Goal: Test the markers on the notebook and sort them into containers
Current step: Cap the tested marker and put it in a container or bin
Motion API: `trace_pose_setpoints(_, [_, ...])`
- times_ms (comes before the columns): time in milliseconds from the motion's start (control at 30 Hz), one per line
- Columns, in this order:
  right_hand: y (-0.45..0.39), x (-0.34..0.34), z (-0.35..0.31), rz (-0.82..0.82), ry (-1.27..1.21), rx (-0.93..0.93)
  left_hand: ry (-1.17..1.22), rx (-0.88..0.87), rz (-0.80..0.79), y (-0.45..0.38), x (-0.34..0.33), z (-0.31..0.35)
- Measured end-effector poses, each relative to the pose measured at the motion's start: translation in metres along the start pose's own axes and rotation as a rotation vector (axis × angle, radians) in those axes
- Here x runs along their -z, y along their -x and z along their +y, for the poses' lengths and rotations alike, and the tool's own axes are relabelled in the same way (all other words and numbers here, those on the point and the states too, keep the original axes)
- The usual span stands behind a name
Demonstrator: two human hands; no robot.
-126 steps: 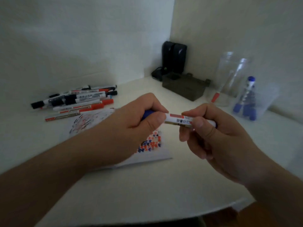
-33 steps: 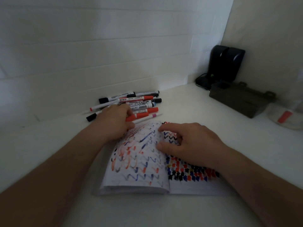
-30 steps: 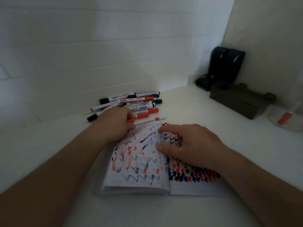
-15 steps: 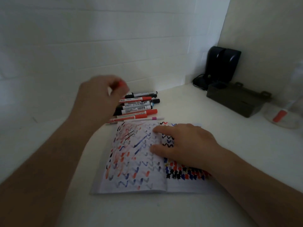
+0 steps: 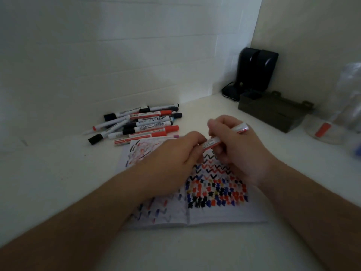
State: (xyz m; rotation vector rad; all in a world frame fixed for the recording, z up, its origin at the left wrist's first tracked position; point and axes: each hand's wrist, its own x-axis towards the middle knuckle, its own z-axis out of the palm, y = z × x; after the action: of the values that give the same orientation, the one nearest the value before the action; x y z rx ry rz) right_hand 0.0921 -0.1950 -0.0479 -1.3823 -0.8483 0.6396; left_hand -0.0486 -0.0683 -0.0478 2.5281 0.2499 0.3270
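An open notebook (image 5: 224,214) full of red, blue and black test marks lies on the white table. Above its right page both hands hold one white marker with red print (image 5: 212,142). My right hand (image 5: 238,151) grips its barrel, whose end sticks out past the knuckles. My left hand (image 5: 175,159) pinches the marker's near end; the cap is hidden under the fingers. A pile of several markers (image 5: 142,122) with black, red and blue caps lies behind the notebook near the wall.
A clear container (image 5: 330,132) holding a red-capped marker stands at the right edge, with something blue just beside it at the frame edge. A dark green box (image 5: 273,112) and a black device (image 5: 256,71) sit in the back corner.
My left hand lifted a red marker from the pile and brought it over the notebook. My right hand left the page and took hold of the marker's barrel.
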Motion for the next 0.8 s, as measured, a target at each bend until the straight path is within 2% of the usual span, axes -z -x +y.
trace_pose_setpoints(100, [0.001, -0.002, 0.006, -0.030, 0.027, -0.003, -0.018, -0.090, -0.026, 0.001, -0.006, 0.001])
trace_pose_setpoints(267, [-0.002, 0.002, 0.010, -0.038, -0.060, -0.021, -0.071, -0.119, 0.030, -0.006, -0.011, -0.006])
trace_pose_setpoints(567, [-0.005, 0.006, 0.012, -0.088, -0.099, -0.026, -0.002, -0.052, -0.031, -0.009, -0.008, -0.006])
trace_pose_setpoints(700, [-0.004, 0.008, 0.010, -0.103, -0.116, -0.018, 0.014, -0.035, -0.006, -0.010, -0.006, -0.006])
trace_pose_setpoints(800, [-0.002, 0.011, 0.002, -0.119, -0.101, -0.067, 0.022, -0.010, -0.036, -0.008, -0.007, -0.003])
